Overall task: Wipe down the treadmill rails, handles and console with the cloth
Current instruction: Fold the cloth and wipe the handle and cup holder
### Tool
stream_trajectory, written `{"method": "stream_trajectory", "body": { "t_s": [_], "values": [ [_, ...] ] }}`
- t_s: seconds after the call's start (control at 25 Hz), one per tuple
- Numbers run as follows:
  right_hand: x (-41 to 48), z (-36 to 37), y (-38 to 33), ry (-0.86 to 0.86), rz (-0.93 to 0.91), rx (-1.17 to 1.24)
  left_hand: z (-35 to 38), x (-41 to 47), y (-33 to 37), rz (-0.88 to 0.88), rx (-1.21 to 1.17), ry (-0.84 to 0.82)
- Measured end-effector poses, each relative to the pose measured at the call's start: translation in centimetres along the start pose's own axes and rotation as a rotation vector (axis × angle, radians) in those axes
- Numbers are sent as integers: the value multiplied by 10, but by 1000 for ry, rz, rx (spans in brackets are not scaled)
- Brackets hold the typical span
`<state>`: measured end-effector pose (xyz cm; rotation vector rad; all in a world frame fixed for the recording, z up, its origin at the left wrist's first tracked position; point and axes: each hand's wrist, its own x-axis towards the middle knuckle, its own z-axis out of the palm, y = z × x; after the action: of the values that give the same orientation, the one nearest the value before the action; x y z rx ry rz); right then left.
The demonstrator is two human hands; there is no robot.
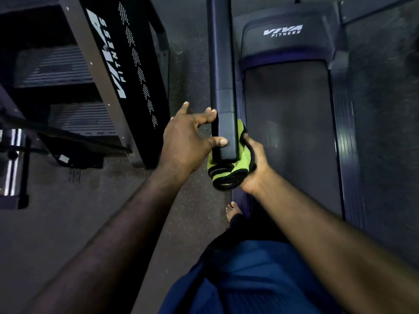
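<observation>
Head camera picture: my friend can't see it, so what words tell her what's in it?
Seen from above, a right hand presses a folded green cloth against the end of a dark treadmill handrail, while the left hand steadies it with its fingertips. The treadmill belt lies below.

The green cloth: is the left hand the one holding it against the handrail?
No, the right hand grips the green cloth under the handrail's end, while the left hand only touches the rail with bare fingertips.

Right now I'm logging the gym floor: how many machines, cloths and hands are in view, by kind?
Machines: 2, treadmill and black stepper
Cloths: 1, green cloth
Hands: 2, left hand and right hand
Total: 5
</observation>
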<state>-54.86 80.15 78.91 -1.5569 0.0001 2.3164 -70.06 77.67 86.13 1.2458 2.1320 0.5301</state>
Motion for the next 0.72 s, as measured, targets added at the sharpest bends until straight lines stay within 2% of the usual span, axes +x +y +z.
{"method": "stream_trajectory", "body": {
  "t_s": [0.12, 0.24, 0.36, 0.44, 0.52, 0.56, 0.64, 0.72],
  "values": [
    [-11, -10, 19, -65, 46, 62, 4, 0, -8, -39, -93, 3],
    [40, 7, -20, -44, 72, -54, 12, 6, -23, -92, -233, -21],
    [64, 7, -33, 8, -182, -200, 13, 4, -23, -157, -235, -37],
    [33, -3, -22, -17, -532, -308, 17, -7, -20, -165, -192, 44],
    [3, -8, -24, 19, -977, -626, 32, -27, -22, -264, -332, 193],
    [-7, -6, -33, 6, -1155, -860, 40, -38, -21, -364, -514, 272],
    [-29, 14, -54, -106, -1385, -1506, 55, -55, -22, -545, -812, 436],
    [-37, 44, -71, -320, -1519, -2237, 61, -69, -25, -669, -963, 600]
  ]
}}
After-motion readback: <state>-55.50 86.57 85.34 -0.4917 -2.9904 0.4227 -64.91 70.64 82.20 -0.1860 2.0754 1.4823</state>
